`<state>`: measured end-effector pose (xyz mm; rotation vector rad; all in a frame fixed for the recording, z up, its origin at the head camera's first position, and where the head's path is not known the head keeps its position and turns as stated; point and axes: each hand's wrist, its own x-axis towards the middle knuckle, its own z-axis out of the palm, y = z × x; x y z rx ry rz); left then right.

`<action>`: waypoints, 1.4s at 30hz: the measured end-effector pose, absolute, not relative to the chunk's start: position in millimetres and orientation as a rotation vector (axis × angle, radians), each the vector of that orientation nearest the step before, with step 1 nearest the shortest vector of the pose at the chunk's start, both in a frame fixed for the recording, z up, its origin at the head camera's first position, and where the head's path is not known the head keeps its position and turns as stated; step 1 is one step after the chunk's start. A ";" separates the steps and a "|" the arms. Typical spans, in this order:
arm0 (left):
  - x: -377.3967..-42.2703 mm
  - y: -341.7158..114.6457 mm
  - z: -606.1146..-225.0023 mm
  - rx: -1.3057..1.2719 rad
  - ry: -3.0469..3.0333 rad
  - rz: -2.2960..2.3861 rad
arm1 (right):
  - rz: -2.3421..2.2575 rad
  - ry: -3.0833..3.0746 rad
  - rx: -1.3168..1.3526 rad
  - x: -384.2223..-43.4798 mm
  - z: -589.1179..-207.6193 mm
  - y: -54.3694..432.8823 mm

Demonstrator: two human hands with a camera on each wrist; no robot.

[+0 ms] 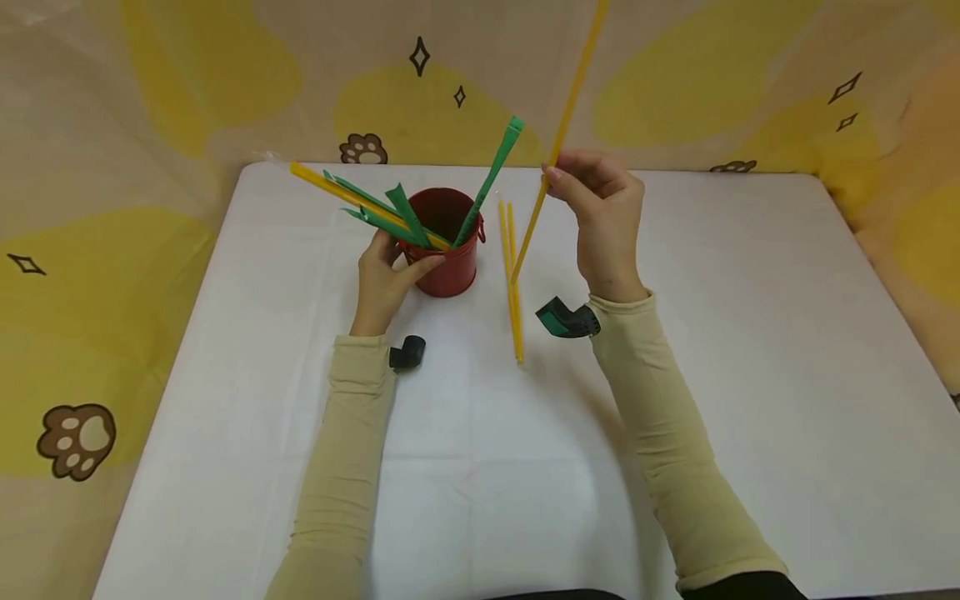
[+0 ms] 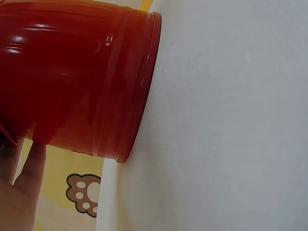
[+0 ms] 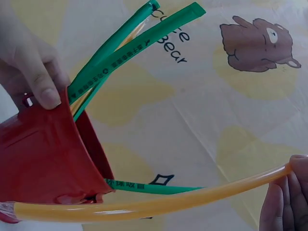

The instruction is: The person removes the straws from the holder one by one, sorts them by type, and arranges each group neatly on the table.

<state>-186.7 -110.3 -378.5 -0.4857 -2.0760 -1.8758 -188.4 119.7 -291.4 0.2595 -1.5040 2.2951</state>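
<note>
A small red metal bucket stands on the table, and my left hand grips its left side, thumb along the near rim. In the left wrist view two fingers touch the wall of the bucket. Several green-wrapped straws lean in the bucket, with a yellow straw among those tilted left. To the right, my right hand pinches a long yellow straw between thumb and fingertips, raised and slanting. The lower end of this straw shows clear wrapping in the right wrist view.
Two yellow straws lie lengthwise on the white table, just right of the bucket. A patterned yellow and beige cloth hangs behind the table's far edge and along both sides.
</note>
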 end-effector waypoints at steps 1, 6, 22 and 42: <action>-186.7 -110.5 -378.4 -0.487 -2.075 -1.875 | 2.290 -1.516 0.258 -188.2 -293.6 121.0; -187.1 -110.9 -378.1 -0.478 -2.085 -1.873 | 2.274 -1.590 0.235 -187.4 -305.4 128.7; -187.7 -111.0 -378.4 -0.481 -2.091 -1.884 | 2.309 -1.793 0.076 -185.8 -342.7 142.5; -204.6 -114.4 -403.2 -0.461 -2.064 -1.900 | 2.490 -1.990 -0.249 -200.4 -386.2 152.4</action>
